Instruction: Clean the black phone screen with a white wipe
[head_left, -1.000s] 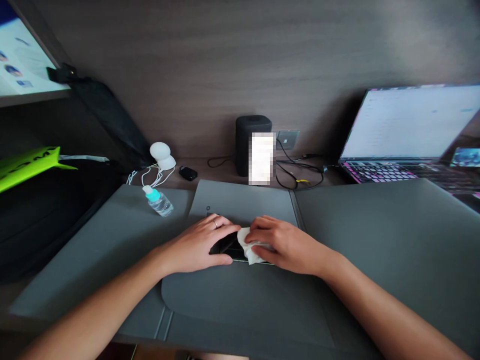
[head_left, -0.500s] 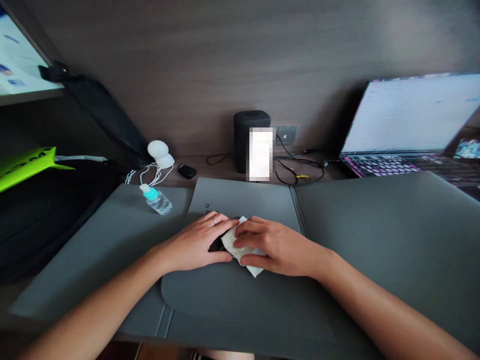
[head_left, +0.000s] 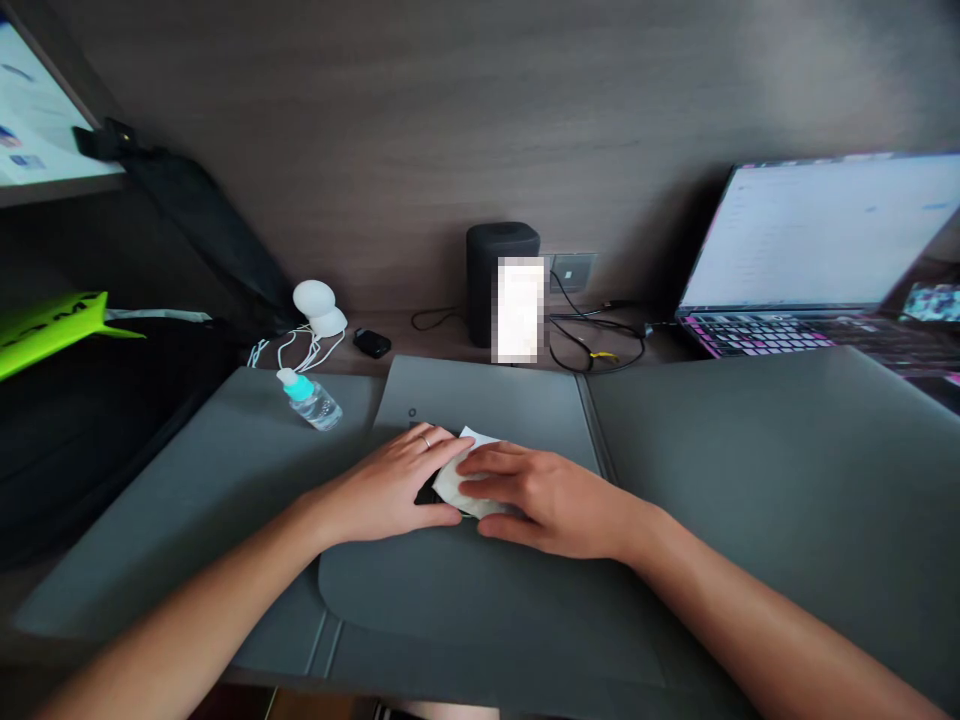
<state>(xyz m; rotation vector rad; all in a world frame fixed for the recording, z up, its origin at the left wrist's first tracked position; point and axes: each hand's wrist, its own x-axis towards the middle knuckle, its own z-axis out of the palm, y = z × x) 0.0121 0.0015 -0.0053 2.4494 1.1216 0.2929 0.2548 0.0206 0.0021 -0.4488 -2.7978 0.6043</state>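
Note:
My right hand (head_left: pixel 525 500) presses a white tissue (head_left: pixel 456 484) down with bent fingertips, its thumb just below. Under the tissue lies a small dark flat object (head_left: pixel 427 492), mostly covered, so its kind cannot be made out. My left hand (head_left: pixel 401 485), with a ring on one finger, grips that object's left side between thumb and fingers. Both rest above the grey desk mat (head_left: pixel 480 590), on a flap that spans its middle. To the left, a clear spray bottle (head_left: pixel 316 402) with a turquoise collar lies on the mat.
A black speaker (head_left: pixel 484 285) stands against the wall behind the mat, with loose cables (head_left: pixel 592 335) beside it. An open laptop (head_left: pixel 817 240) is at the back right. A white round device (head_left: pixel 316 305) and a black fob-like item (head_left: pixel 372 342) sit at the back left, near a black bag (head_left: pixel 97 430).
My right hand has slid slightly left over the dark object, and the tissue has shifted with it; its lower corner no longer shows. My left hand stays nearly in place.

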